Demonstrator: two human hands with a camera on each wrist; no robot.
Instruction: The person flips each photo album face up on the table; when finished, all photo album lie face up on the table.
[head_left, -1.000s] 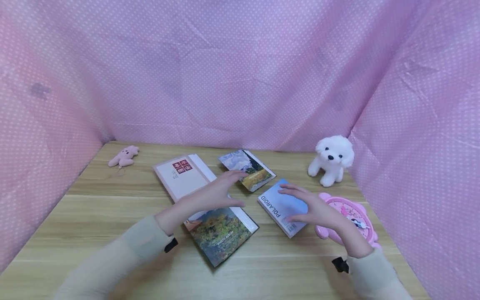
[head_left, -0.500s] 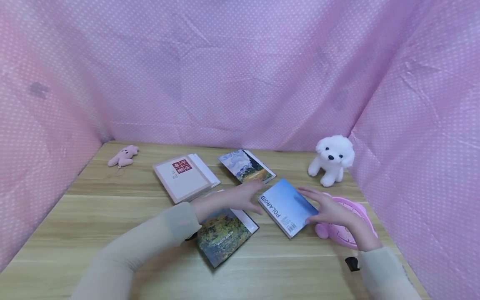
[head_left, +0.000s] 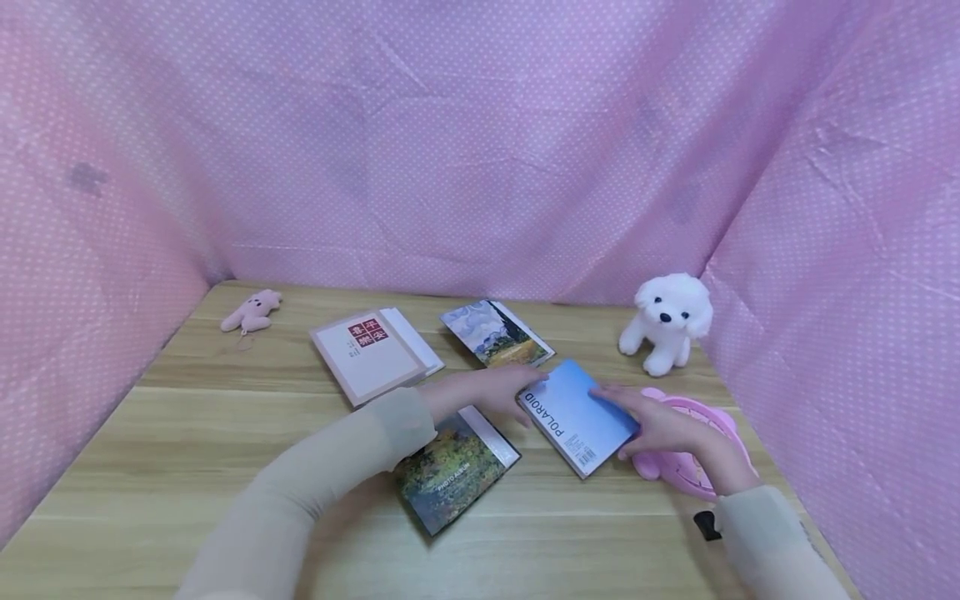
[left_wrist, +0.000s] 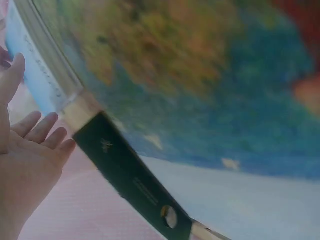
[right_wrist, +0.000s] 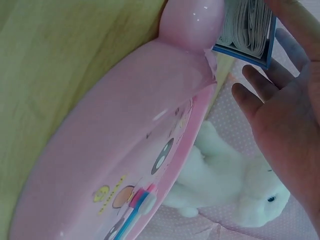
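A blue album marked POLAROID (head_left: 581,417) lies flat on the table between both hands. My left hand (head_left: 498,390) is at its left edge, fingers near the upper left corner, fairly straight in the left wrist view. My right hand (head_left: 667,427) is at the opposite edge, with fingertips by the upper right side and thumb by the lower right corner. In the right wrist view its fingers are extended beside the album's end (right_wrist: 245,30), where the page edges show. Whether either hand presses on the album, I cannot tell.
A dark photo album (head_left: 453,471) lies under the left forearm. A painted-cover album (head_left: 495,329) and a white album with red characters (head_left: 367,354) lie behind. At right are a pink clock (head_left: 693,417) and a white plush dog (head_left: 667,321); a pink plush (head_left: 253,311) lies far left.
My left hand has moved right, across the dark album to the blue album's left edge. The right hand has shifted right, from over the blue album to its right edge. The album stays put.
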